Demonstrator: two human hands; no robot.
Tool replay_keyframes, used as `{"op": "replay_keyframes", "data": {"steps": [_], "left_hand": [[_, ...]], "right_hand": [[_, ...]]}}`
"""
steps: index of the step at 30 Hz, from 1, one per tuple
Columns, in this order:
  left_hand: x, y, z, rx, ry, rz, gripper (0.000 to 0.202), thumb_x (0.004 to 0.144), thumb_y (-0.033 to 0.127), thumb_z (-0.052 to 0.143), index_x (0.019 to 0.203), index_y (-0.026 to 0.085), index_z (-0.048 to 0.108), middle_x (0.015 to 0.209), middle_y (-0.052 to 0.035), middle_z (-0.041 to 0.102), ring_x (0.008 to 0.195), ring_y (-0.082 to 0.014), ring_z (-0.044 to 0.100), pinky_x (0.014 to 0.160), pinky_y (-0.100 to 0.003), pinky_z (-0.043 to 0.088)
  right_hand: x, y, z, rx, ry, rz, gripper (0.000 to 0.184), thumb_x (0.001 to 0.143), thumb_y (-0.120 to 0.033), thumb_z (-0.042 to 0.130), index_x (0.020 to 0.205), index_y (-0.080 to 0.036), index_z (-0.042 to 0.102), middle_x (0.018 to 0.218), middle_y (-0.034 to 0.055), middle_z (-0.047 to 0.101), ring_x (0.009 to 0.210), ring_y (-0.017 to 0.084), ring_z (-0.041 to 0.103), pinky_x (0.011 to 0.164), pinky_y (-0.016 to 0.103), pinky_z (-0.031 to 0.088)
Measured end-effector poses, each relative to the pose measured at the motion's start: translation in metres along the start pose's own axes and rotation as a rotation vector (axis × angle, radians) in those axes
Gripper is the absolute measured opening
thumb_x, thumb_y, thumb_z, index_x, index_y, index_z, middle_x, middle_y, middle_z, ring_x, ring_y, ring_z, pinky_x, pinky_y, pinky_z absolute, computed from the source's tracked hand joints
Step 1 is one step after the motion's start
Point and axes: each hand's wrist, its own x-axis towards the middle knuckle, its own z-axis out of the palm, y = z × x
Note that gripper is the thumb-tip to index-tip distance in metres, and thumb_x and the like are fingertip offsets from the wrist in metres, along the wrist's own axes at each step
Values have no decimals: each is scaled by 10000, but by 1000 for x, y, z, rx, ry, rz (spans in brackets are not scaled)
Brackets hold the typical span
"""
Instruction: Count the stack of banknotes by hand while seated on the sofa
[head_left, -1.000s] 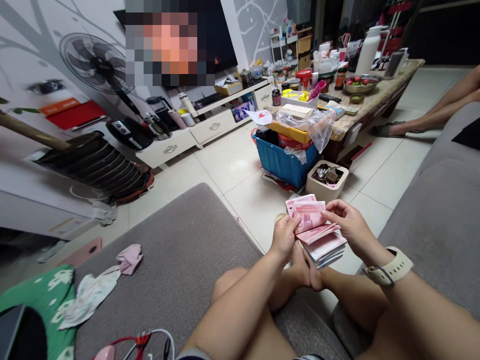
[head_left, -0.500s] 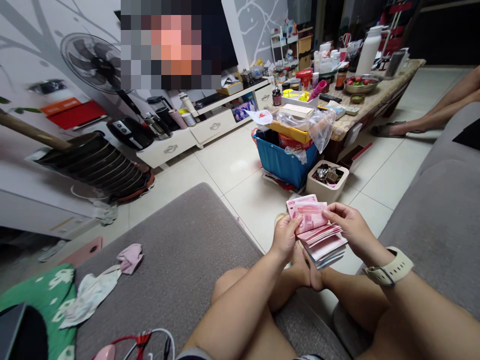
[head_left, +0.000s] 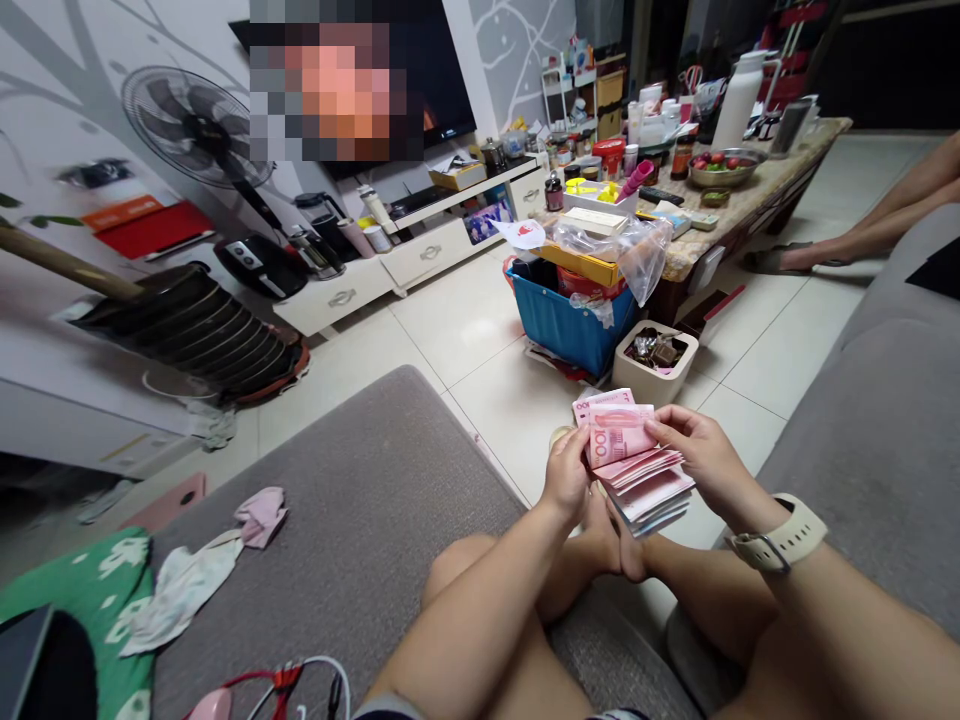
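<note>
A folded wad of banknotes [head_left: 646, 488], mostly pink with some bluish ones at the bottom, is held between my two hands over my crossed legs. My left hand [head_left: 568, 474] grips the wad at its left side, fingers closed. With thumb and fingers pinched, my right hand [head_left: 694, 445] holds the right edge of an upper pink 100 note [head_left: 621, 436]. Behind that note another pink note [head_left: 604, 400] sticks up. A pale watch strap circles my right wrist. The fingers beneath the wad are partly hidden.
Beyond my hands stand a beige bin [head_left: 655, 362] with wrappers and a blue basket [head_left: 574, 325] piled with boxes. A cluttered table [head_left: 757, 205] lies behind. Cloths [head_left: 184, 590] and cables [head_left: 289, 680] rest on the grey sofa [head_left: 337, 500]. Another person's legs [head_left: 885, 215] show at right.
My left thumb has slid left off the face of the upper pink note, uncovering its printed 100. My right hand and the wad stay in place.
</note>
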Motion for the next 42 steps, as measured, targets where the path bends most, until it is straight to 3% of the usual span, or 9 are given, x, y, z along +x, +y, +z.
{"op": "replay_keyframes", "data": {"steps": [5, 24, 36, 42], "left_hand": [[3, -3, -2, -29, 57, 14, 229, 676, 377, 706, 701, 154, 658, 673, -20, 649, 734, -181, 611, 788, -322, 467], [0, 0, 1, -8, 22, 11, 268, 681, 410, 701, 728, 148, 678, 711, -44, 688, 831, -227, 645, 808, -342, 472], [3, -3, -4, -17, 48, 23, 225, 693, 371, 695, 723, 148, 682, 693, -22, 670, 708, -169, 617, 765, -311, 471], [1, -1, -1, -14, 27, 18, 235, 697, 382, 692, 731, 150, 688, 724, -40, 692, 738, -193, 635, 782, -331, 481]], "right_hand": [[1, 2, -1, 5, -4, 7, 302, 672, -443, 745, 729, -179, 610, 664, -1, 617, 580, 139, 538, 558, 265, 417], [1, 2, -1, -2, 3, -7, 300, 668, -435, 749, 743, -180, 611, 670, 2, 623, 586, 142, 547, 561, 265, 423], [0, 2, -1, 19, -25, -14, 268, 693, -413, 739, 748, -184, 611, 680, 2, 621, 605, 141, 542, 575, 258, 421], [1, 2, -1, 17, -19, -17, 263, 707, -407, 733, 754, -176, 616, 691, 6, 618, 617, 136, 537, 585, 255, 420]]}}
